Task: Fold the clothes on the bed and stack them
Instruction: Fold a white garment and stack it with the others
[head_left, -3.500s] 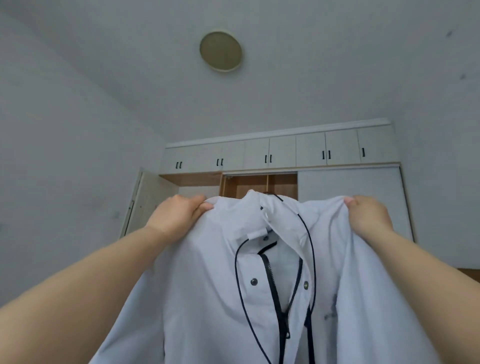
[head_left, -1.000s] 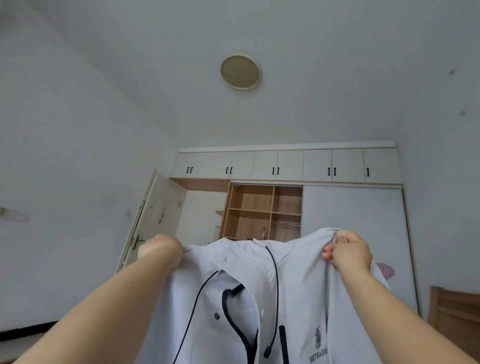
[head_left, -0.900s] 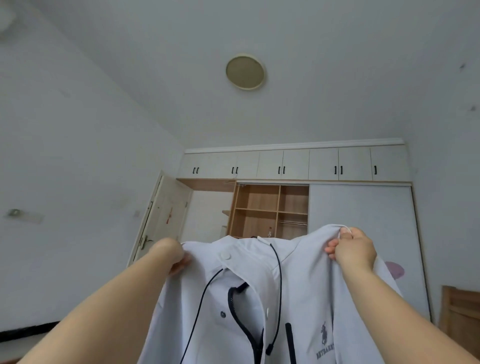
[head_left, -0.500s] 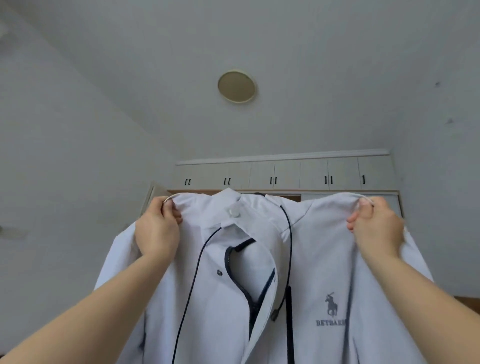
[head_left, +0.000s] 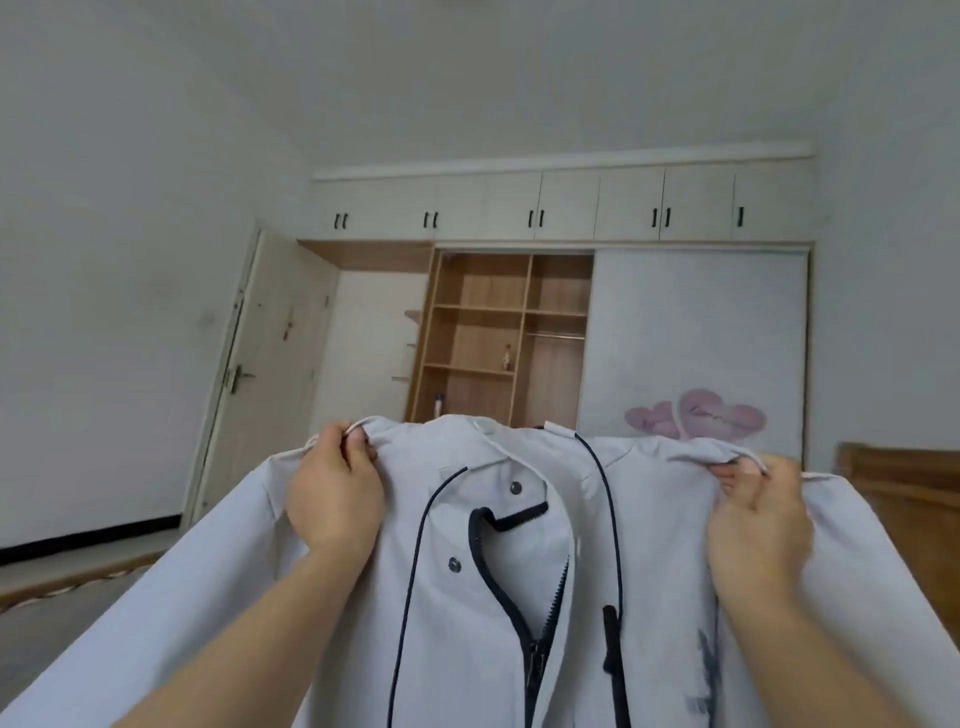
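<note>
A white zip-up jacket (head_left: 467, 597) with dark piping hangs in the air in front of the person, held up by its two shoulders and spread wide, its front toward the camera. The left hand (head_left: 335, 499) grips the left shoulder seam, fingers curled over the top edge of the cloth and the thumb pinching it from the near side. The right hand (head_left: 756, 525) grips the other shoulder the same way, fingers folded round a bunched ridge of fabric. The dark zipper (head_left: 524, 582) is open at the top, and the collar flap with two metal snaps (head_left: 515, 487) folds outward. A dark printed logo (head_left: 709, 670) near the right forearm is blurred. Behind the jacket stands a wardrobe (head_left: 506, 322) with open wooden shelves, a sliding door with pink hearts (head_left: 696, 418), and a room door (head_left: 270, 358) at the left.
</note>
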